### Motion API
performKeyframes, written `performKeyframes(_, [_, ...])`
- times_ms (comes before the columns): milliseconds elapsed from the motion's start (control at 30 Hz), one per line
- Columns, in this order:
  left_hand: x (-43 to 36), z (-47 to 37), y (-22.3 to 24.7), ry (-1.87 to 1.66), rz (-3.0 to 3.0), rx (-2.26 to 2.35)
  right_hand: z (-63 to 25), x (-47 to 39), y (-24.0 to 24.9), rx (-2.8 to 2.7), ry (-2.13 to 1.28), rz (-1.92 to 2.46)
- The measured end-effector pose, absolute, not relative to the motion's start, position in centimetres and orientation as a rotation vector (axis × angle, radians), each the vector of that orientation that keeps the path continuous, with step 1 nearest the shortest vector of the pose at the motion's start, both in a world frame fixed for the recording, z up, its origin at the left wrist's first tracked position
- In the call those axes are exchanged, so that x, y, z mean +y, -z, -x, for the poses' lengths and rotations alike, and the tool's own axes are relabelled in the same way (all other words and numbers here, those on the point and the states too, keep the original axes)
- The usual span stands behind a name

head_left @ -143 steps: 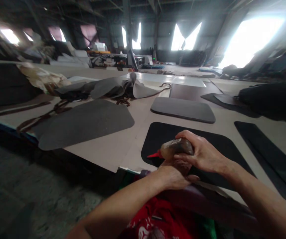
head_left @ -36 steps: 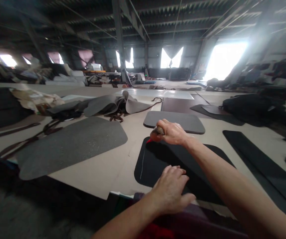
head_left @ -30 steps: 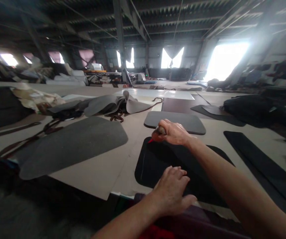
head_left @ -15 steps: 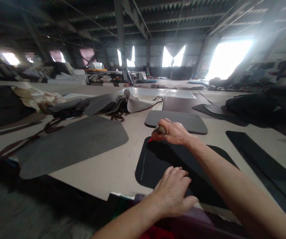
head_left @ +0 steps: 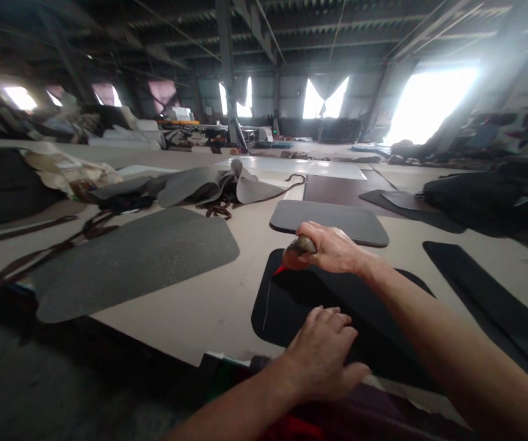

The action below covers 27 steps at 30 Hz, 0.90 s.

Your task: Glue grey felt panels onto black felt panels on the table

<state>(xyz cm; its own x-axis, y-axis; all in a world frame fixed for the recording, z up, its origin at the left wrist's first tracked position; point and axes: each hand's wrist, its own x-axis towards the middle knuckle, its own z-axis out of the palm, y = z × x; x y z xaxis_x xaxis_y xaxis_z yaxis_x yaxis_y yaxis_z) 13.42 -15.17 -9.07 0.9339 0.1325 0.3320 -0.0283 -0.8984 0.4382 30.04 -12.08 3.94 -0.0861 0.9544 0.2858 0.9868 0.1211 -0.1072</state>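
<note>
A black panel with rounded corners (head_left: 286, 306) lies flat on the pale table in front of me. My right hand (head_left: 326, 246) is closed round a stained squeeze bottle (head_left: 304, 245), its body mostly covered by the fingers. The bottle's red pointed tip (head_left: 280, 269) is at the panel's far left part, by the upper end of a thin pale line (head_left: 267, 305) that runs down the left side. My left hand (head_left: 327, 346) rests palm down over the panel's near edge, fingers stretched out and holding nothing.
A grey rounded panel (head_left: 328, 220) lies just beyond the black one. To the left is a large grey sheet (head_left: 154, 257), with crumpled grey pieces (head_left: 199, 184) behind it. Long black strips (head_left: 489, 300) lie on the right. The table edge (head_left: 149, 340) runs close to me.
My right hand has drawn the bottle slightly toward me, its tip lower along the pale line. The bottle's end shows more now. My left hand stays nearly in place.
</note>
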Motion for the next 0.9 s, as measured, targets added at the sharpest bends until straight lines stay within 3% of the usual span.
performKeyframes(467, [-15.2,-13.4,9.2,-0.508,-2.63,0.068,-32.0,-9.1,-3.0,-2.025,0.423,2.108])
performKeyframes(900, [-15.0,-13.5,9.4,-0.526,-2.59,0.075,-33.3,-10.1,-3.3,-1.983,0.369,2.137])
